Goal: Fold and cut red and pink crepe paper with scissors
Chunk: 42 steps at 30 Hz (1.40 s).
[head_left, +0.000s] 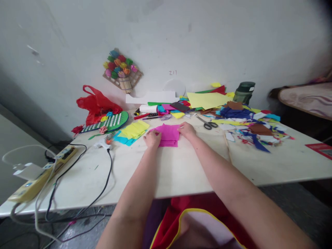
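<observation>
A magenta sheet of crepe paper (pixel 168 133) lies in front of me on the white table, with a folded band along its near edge. At its left side my left hand (pixel 153 138) has its fingers closed on the paper. My right hand (pixel 187 131) pinches the upper right edge between thumb and fingers. Just left of the paper are yellow sheets (pixel 135 129) on top of blue sheets (pixel 124 139). To the right of my right hand lie black-handled scissors (pixel 207 123).
A glue gun (pixel 103 142) with a black cable rests at left, near a power strip (pixel 44 176). Colourful scraps (pixel 256 131) cover the right side. Behind stand a green bottle (pixel 243 92) and a red plastic bag (pixel 97 102). A paper bouquet (pixel 121 67) leans on the wall.
</observation>
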Tool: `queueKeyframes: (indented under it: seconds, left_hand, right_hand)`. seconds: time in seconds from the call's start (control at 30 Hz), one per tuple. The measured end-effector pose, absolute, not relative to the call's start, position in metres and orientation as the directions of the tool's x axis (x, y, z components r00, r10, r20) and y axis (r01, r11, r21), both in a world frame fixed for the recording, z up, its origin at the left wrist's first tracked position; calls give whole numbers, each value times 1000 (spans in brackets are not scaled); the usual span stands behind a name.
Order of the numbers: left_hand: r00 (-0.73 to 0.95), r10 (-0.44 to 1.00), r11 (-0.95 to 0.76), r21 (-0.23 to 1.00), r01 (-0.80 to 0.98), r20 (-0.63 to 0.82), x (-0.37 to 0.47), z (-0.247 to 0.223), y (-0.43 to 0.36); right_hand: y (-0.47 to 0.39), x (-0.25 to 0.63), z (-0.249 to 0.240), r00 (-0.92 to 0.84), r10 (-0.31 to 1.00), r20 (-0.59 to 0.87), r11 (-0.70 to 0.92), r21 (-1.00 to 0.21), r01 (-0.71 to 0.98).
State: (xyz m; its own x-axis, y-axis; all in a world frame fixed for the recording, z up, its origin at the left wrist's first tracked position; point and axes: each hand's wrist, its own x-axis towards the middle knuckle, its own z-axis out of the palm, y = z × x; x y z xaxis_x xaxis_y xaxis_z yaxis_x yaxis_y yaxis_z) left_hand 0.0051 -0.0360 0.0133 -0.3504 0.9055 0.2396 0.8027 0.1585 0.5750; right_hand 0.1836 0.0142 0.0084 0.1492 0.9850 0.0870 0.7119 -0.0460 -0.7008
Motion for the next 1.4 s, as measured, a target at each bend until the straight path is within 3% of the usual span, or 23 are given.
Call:
queueKeyframes:
  seconds: [0.17,0.27,0.4,0.5,0.6,0.7,0.87,1.13,1.27,1.4]
  left_hand:
    - [-352,877,63,649,758,326,4,13,-35]
    - [-360,841,-60,729,682,405,4,13,-34]
    - [-370,809,-232,827,513,457,4,8,-28]
    - [-337,849,-325,905,275,408,6,4,-21]
    - [-320,889,-323,944,66,327,7,1,-18]
    - [-313,905,-314,949,-37,287,7,1,-19]
    - [-248,940,-267,958,-100,236,4,9,-26]
    - [-81,997,-15,945,-327,-12,-2,25,-35]
    - [-132,991,-72,962,-262,38,-4,28,-38]
    - [-291,925,-280,956,-84,246,-7,34,-41]
  right_hand:
    - [21,183,-1,147,977,154,26,-771,636]
    - [24,181,-4,158,973,171,73,-868,491]
    - [20,177,2,187,980,74,69,-997,35]
    - [13,174,12,97,994,-48,-12,-941,-339]
    - [6,172,19,-61,989,-137,-149,-853,-500]
    - [4,171,19,-118,983,-137,-178,-849,-497]
    - [7,172,12,-34,996,-78,-85,-905,-417]
    - [1,179,18,-150,989,-11,-62,-938,-340]
    - [0,180,19,-219,975,23,-43,-956,-292]
    - [1,180,18,-231,972,44,-14,-970,-244]
